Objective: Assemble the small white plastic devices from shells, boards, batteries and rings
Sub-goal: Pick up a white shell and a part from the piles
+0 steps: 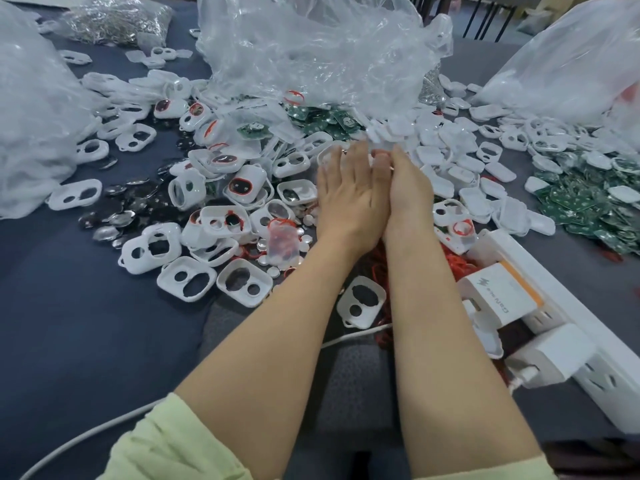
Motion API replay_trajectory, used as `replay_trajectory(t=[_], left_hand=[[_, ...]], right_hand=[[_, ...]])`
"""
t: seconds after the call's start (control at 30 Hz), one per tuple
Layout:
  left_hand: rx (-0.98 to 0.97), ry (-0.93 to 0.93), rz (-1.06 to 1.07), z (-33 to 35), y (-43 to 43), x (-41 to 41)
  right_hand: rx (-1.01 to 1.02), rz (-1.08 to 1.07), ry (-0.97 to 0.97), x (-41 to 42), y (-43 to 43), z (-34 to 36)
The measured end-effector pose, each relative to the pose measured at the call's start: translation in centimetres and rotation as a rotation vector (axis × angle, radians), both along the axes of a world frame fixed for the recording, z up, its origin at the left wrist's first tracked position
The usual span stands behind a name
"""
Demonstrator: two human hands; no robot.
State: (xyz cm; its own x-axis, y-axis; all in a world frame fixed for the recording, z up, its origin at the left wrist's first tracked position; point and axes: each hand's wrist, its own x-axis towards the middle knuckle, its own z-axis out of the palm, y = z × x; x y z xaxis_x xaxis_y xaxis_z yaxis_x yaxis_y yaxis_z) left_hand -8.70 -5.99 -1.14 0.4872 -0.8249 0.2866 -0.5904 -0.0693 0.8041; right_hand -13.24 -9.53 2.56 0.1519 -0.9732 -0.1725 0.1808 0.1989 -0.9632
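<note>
Both forearms reach to the middle of the dark blue tabletop [69, 306]. The left hand [349, 192] and right hand [405, 188] are pressed side by side, fingertips meeting over the heap.

A small white plastic piece [378, 144] seems to sit between the fingertips. Motion blur smears that spot, so we read it as likely, not certain. The right hand's thumb and fingers look closed in a pinch on it. We cannot tell the left hand's grip: its fingers point forward, but their ends are blurred.

Stock around the hands:
- white two-hole plastic shells [181, 280], scattered from the near middle to the left
- green circuit boards [585, 202], heaped toward the right edge, with more under the crumpled clear plastic bag [311, 57] at the far side
- silver coin batteries [306, 237], just left of the left wrist
- red rubber rings [457, 263], tangled beside the right forearm, next to the white power strip [568, 299] at the near right edge

Risks, as we judge them:
- A halves-together press done blind could close off-square and trap a ring.
- A slip would drop the piece among look-alike parts.
- The forearms lie close over the loose rings and could drag them.
</note>
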Motion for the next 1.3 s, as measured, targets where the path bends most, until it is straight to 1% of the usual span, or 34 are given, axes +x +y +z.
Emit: replay_trajectory(t=[0.07,0.2,0.27,0.3,0.33,0.37,0.43,0.47,0.5,0.57,0.6,0.67,0.77,0.8,0.87,0.93,0.97,1.03,1.1,1.13,1.2,1.3], left_hand=[[-0.010,-0.039,-0.011,0.0,0.2,-0.4],[-0.039,-0.014,0.010,-0.3,0.3,-0.1],[-0.033,-0.029,-0.001,-0.4,0.3,-0.1],[-0.037,-0.033,-0.001,-0.4,0.3,-0.2],[-0.047,-0.030,0.007,-0.4,0.3,-0.3],[-0.057,-0.025,0.018,-0.3,0.3,-0.3],[-0.086,0.015,0.037,-0.2,0.3,-0.1],[-0.112,0.054,0.042,-0.1,0.4,0.0],[-0.148,0.104,0.049,-0.1,0.6,0.1],[-0.220,0.207,0.079,0.0,0.8,0.1],[-0.233,0.254,0.089,0.2,0.8,0.2],[-0.255,0.331,0.102,0.4,1.0,0.2],[-0.368,0.482,0.088,1.2,1.2,0.0],[-0.406,0.513,0.088,1.6,1.2,0.0],[-0.468,0.474,0.137,2.6,1.5,0.3],[-0.482,0.395,0.202,3.6,1.9,1.5],[-0.463,0.352,0.222,3.9,2.1,2.4],[-0.346,0.287,0.202,4.1,2.7,4.1],[-0.172,0.302,0.115,3.9,3.3,5.1],[-0.119,0.342,0.071,3.7,3.6,5.4],[-0.105,0.407,0.047,3.5,4.1,5.5],[-0.131,0.385,0.071,2.9,4.5,5.9]], right_hand=[[0.026,-0.037,-0.060,-0.7,-0.1,-0.1],[0.026,-0.082,-0.242,-0.7,-0.5,0.7],[0.014,-0.087,-0.226,-0.5,-0.6,0.6],[-0.007,-0.083,-0.157,-0.6,-0.6,0.5],[-0.051,-0.071,-0.033,-0.8,-0.5,0.4],[-0.125,-0.044,0.145,-1.1,-0.3,0.3],[-0.336,0.072,0.564,-1.9,0.0,0.0],[-0.426,0.163,0.725,-2.2,0.2,0.0],[-0.475,0.277,0.830,-2.6,0.5,0.1],[-0.511,0.518,0.954,-3.0,1.1,0.4],[-0.518,0.604,1.005,-3.0,1.4,0.7],[-0.521,0.699,1.067,-3.0,1.9,1.1],[-0.537,0.747,1.118,-2.9,2.3,1.2],[-0.542,0.757,1.119,-3.0,2.3,1.1],[-0.551,0.747,1.083,-3.2,2.1,0.9],[-0.564,0.638,1.018,-3.3,1.4,0.7],[-0.559,0.558,0.948,-3.2,1.1,0.6],[-0.544,0.407,0.757,-2.6,0.4,0.7],[-0.512,0.325,0.579,-1.5,0.1,0.8],[-0.487,0.324,0.504,-0.9,0.1,0.8],[-0.459,0.361,0.417,0.0,0.3,0.5],[-0.468,0.429,0.369,0.5,0.6,-0.2]])
